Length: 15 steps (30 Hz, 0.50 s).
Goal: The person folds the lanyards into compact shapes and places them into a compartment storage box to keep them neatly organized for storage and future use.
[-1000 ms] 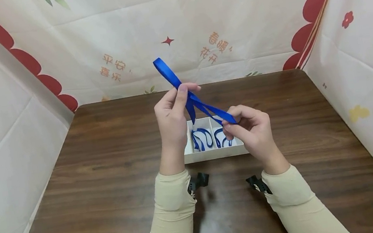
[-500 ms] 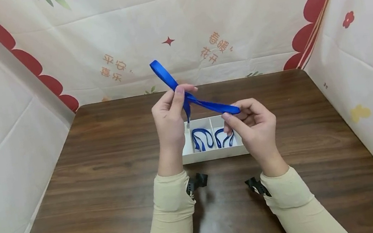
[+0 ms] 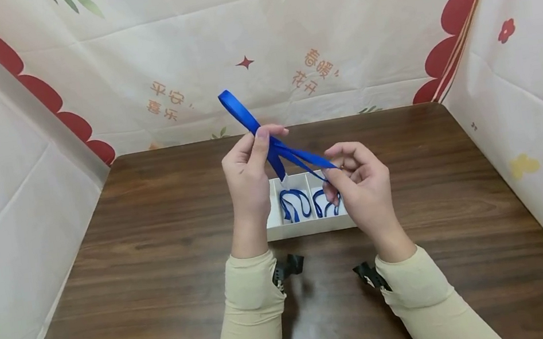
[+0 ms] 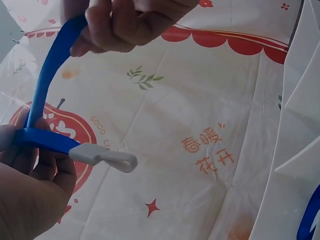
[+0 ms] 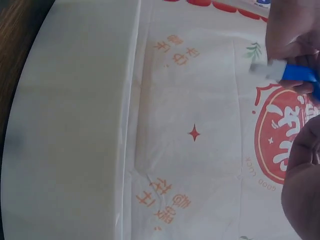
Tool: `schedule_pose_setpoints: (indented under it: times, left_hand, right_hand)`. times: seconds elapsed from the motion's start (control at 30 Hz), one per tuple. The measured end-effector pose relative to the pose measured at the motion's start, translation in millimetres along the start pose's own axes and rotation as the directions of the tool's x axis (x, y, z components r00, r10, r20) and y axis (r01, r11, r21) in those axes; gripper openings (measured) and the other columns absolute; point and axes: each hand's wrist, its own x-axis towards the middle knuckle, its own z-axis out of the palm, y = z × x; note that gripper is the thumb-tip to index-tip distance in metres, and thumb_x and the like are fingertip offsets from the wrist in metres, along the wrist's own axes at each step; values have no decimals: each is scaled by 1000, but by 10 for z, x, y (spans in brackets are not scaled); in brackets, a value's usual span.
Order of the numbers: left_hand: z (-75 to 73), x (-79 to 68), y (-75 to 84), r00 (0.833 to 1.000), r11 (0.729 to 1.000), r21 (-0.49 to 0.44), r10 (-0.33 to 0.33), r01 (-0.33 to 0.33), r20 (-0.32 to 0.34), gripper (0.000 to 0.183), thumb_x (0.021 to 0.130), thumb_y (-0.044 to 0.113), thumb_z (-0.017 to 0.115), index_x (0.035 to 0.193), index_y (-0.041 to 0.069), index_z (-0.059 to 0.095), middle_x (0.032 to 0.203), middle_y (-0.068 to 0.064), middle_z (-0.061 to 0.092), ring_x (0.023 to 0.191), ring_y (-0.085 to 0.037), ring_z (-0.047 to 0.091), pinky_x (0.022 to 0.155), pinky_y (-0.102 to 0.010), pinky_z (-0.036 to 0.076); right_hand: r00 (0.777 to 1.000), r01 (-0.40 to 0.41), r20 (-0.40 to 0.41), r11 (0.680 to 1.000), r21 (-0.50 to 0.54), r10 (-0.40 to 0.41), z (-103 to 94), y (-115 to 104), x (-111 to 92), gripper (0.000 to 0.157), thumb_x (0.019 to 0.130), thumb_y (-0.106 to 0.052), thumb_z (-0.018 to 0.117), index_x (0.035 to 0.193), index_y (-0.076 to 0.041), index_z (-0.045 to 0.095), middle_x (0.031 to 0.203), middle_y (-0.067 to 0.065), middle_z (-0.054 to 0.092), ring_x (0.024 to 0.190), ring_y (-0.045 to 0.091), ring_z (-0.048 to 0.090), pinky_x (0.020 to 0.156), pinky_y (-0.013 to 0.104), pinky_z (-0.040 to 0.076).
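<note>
A blue lanyard is held in the air above a white compartment box. My left hand pinches it between thumb and fingers, with a loop standing up past the fingertips. A short end hangs below that grip and carries a white plastic hook. To the right, my right hand pinches the lanyard's other stretch, where two strands run between the hands. One blue lanyard lies coiled in a middle compartment of the box. Another coiled lanyard sits one compartment to its right, partly hidden by my right hand.
The box stands on a brown wooden table, its left and right ends partly covered by my hands. Printed white cloth forms walls at the back and both sides. A black wrist mount shows at each sleeve cuff.
My right hand moves slightly right and up, then back left. The strands between the hands close together and then spread apart again. My left hand shifts a little left, keeping its pinch.
</note>
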Motion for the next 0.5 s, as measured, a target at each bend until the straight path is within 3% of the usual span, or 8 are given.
schedule_pose_setpoints:
  times: [0.1,0.23,0.4,0.5]
  left_hand:
    - [-11,-3,-4,1000,1000,21,-1,1,-7,34,112,20,56,115,-8,75,111,-20,79,115,-23,72,101,-40,55]
    - [-7,8,-9,1000,1000,19,2,-2,5,33,112,19,55,115,-8,74,113,-22,78,109,-24,74,92,-37,60]
    - [5,29,2,999,1000,14,19,-20,26,34,112,18,54,115,-9,74,113,-23,78,106,-29,72,88,-34,60]
    - [-4,25,21,1000,999,28,20,-21,10,34,112,19,54,115,-8,74,112,-23,78,102,-30,71,87,-34,59]
  right_hand:
    - [996,-85,13,996,-24,85,-1,-21,-11,20,103,3,62,123,2,64,76,1,66,51,15,58,53,21,54]
    - [987,-118,104,993,-25,120,-21,-25,-9,18,105,0,61,121,-1,69,78,1,66,58,16,61,60,24,58]
    - [965,-67,256,998,3,64,-41,-4,-8,30,94,7,73,123,6,66,96,0,68,78,13,64,70,21,60]
    - [953,-2,302,1000,-18,7,-24,17,-18,41,85,14,80,123,14,63,106,0,67,89,12,64,77,19,61]
